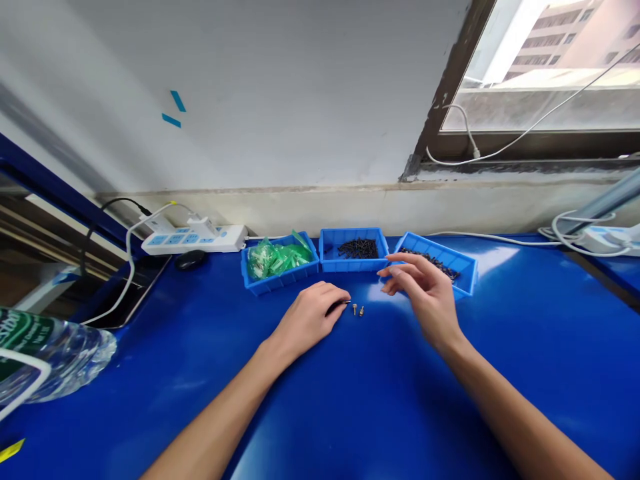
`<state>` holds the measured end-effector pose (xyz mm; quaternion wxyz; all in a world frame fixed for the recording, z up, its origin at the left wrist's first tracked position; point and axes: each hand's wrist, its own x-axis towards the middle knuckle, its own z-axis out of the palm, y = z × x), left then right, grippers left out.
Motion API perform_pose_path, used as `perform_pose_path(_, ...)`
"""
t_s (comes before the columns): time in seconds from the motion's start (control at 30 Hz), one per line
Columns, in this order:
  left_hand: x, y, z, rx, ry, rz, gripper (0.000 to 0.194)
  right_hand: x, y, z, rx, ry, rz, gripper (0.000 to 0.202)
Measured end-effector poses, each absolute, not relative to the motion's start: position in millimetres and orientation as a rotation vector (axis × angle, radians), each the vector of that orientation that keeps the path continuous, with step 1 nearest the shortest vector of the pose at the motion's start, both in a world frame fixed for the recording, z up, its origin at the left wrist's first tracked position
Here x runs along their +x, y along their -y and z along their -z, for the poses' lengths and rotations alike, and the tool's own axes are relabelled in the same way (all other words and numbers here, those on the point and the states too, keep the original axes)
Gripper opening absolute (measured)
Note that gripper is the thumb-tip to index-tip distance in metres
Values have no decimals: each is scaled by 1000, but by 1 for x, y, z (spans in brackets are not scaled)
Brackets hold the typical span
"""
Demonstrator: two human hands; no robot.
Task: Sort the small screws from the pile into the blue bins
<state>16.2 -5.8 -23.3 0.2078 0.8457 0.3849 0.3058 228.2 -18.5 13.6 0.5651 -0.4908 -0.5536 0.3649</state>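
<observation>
My left hand [315,313] rests on the blue table, its thumb and fingertips pinched round a small metal piece [347,302]. Just right of those fingertips, two small brass-coloured parts [355,309] stand side by side on the table. My right hand [425,293] hovers in front of the right blue bin [465,268], fingers curved and apart from the thumb, with nothing visible between them. Dark screws [359,249] lie in the middle blue bin [353,267]. More dark small parts are in the right bin, partly hidden by my right hand.
A left blue bin [280,281] holds green plastic bags [275,258]. Behind it are a white power strip [227,239] and a black mouse-like object [191,260]. A large clear bottle [75,353] lies at the left. White cables run along the wall and at the right.
</observation>
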Motion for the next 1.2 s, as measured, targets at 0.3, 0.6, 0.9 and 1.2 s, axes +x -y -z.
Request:
perform_pose_path(0.3, 23, 7, 9, 1582, -980, -1094, 22, 224, 20, -7, -1133, 1597, -1124, 22)
perform_pose_path(0.6, 22, 11, 6, 1821, -991, -1046, 14, 225, 18, -9, -1033, 1321, -1282, 17)
perform_pose_path(0.9, 20, 19, 10, 2467, -797, -749, 23, 236, 14, -21, -1148, 870, -649, 28)
perform_pose_path(1.2, 12, 6, 24, 2586, -849, -782, 20, 228, 20, -18, -1159, 1241, -761, 15)
